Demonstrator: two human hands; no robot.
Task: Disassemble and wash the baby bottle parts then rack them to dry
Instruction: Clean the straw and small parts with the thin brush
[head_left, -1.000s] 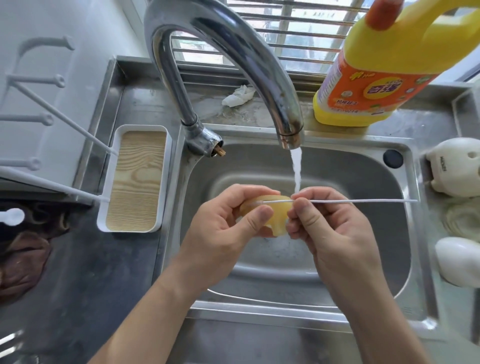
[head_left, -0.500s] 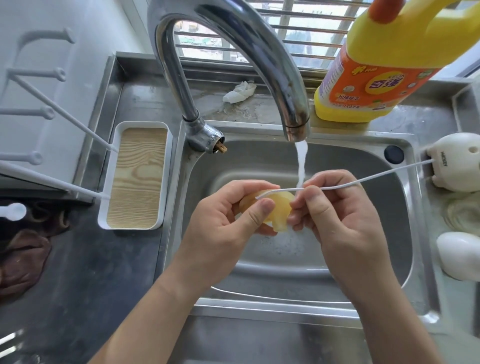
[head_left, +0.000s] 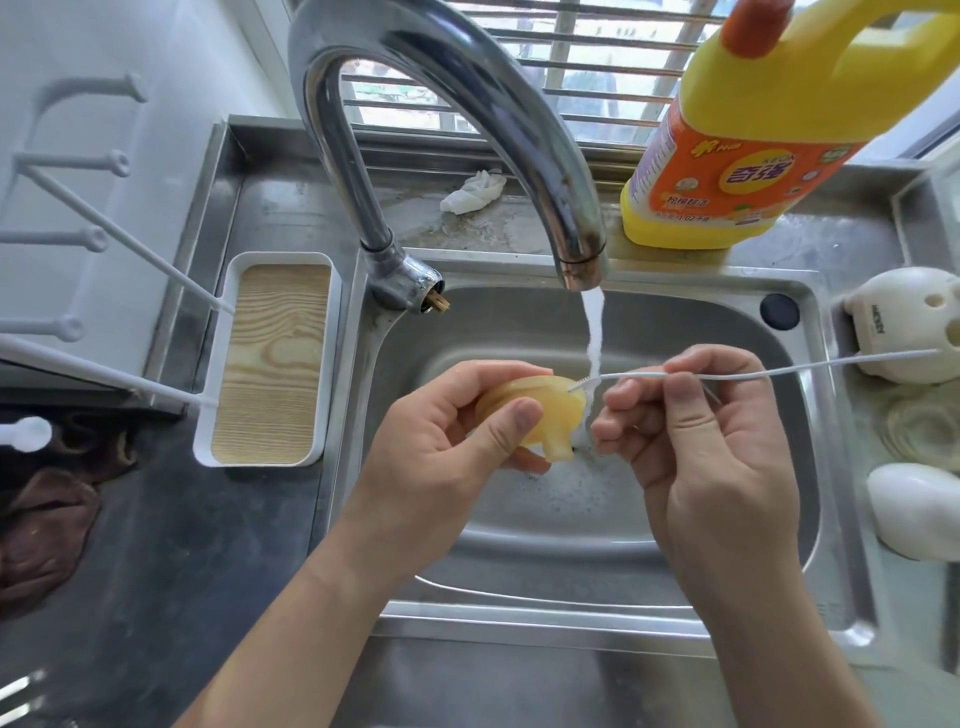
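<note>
My left hand (head_left: 447, 441) grips a yellowish silicone bottle nipple (head_left: 540, 415) over the steel sink (head_left: 800, 519), its teat pointing down and to the right. My right hand (head_left: 696, 447) pinches a thin white straw brush (head_left: 779, 371) that runs out to the right; its bristled tip touches the nipple's top edge. Water (head_left: 592, 332) runs from the chrome faucet (head_left: 467, 104) onto the brush tip and the nipple. The white drying rack (head_left: 223, 364) with a wood-grain base and long pegs stands left of the sink.
A yellow and orange detergent bottle (head_left: 753, 156) stands behind the sink at the right. White rounded bottle parts (head_left: 909, 322) and a clear ring (head_left: 924, 431) lie on the right counter. A brown cloth (head_left: 47, 530) lies at the left, and a crumpled white tissue (head_left: 472, 189) behind the faucet.
The nipple has turned so its teat now points down-right. The brush has slid out to the right, so only its tip meets the nipple's edge. The camera has come closer.
</note>
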